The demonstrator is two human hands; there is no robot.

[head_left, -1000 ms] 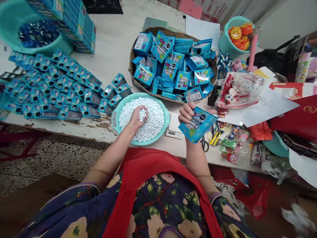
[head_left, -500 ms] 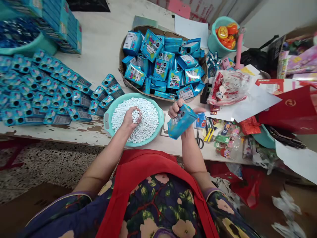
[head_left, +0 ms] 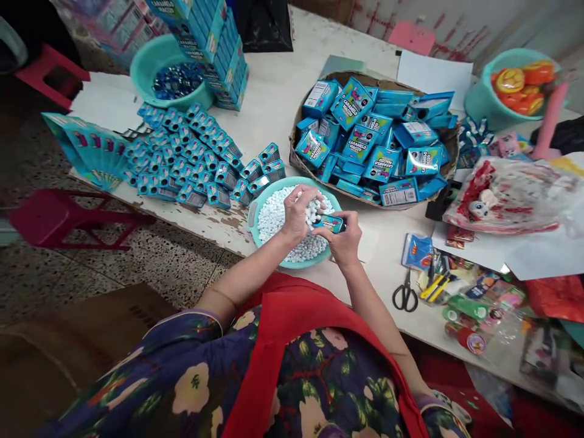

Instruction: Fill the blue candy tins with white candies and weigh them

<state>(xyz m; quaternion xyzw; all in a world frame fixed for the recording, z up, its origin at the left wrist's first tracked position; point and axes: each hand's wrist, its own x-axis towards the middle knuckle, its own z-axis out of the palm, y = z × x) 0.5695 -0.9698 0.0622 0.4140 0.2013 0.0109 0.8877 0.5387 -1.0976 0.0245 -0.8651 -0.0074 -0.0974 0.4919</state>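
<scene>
My left hand [head_left: 298, 210] is closed round a handful of small white candies, at the mouth of a little blue candy box [head_left: 331, 223]. That box lies tilted in my right hand [head_left: 347, 237], its fingers wrapped about its side and end. Both hands are over a turquoise basin [head_left: 252, 220] full of loose white candies [head_left: 272, 218]. Whether candies are passing into the box is too small to tell. Just behind the basin stands a cardboard box [head_left: 298, 167] heaped with blue candy boxes [head_left: 362, 143].
Rows of small blue boxes [head_left: 182, 152] lie left of the basin. Behind them are a tall box stack [head_left: 219, 61] and a bowl of blue-wrapped sweets [head_left: 177, 82]. Scissors [head_left: 405, 295], a yellow cutter [head_left: 435, 287] and a plastic bag [head_left: 515, 194] lie to the right.
My right hand has brought the blue box left and turned it toward my left hand. My left hand has lifted candies from the basin to it. The view has swung left.
</scene>
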